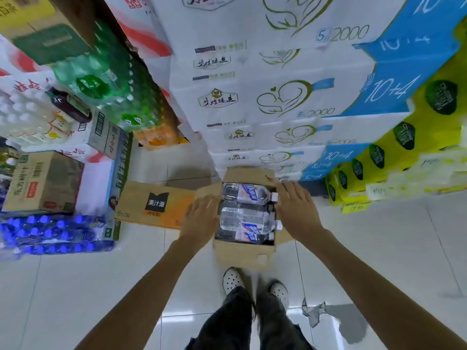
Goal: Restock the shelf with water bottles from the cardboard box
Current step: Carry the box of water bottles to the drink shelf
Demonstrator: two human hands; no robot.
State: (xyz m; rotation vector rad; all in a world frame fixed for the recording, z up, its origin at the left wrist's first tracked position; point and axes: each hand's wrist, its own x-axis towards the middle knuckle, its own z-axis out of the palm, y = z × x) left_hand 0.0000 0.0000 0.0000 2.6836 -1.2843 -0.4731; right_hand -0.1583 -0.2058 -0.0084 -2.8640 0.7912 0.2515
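Observation:
An open cardboard box (240, 253) stands on the floor in front of my feet. Several clear water bottles (246, 194) with white, blue and red labels lie on their sides inside it. My left hand (201, 217) rests on the box's left flap, fingers spread. At the box's right edge, beside the bottle caps, my right hand (295, 205) lies with its fingers apart. Neither hand grips a bottle. No shelf is clearly visible.
A tall stack of white tissue packs (265, 97) rises right behind the box, with yellow packs (394, 157) to its right. An orange-brown carton (154, 205) lies to the left. Blue-capped bottle packs (50, 233) and more cartons crowd the far left. A crumpled scrap (313, 314) lies near my right foot.

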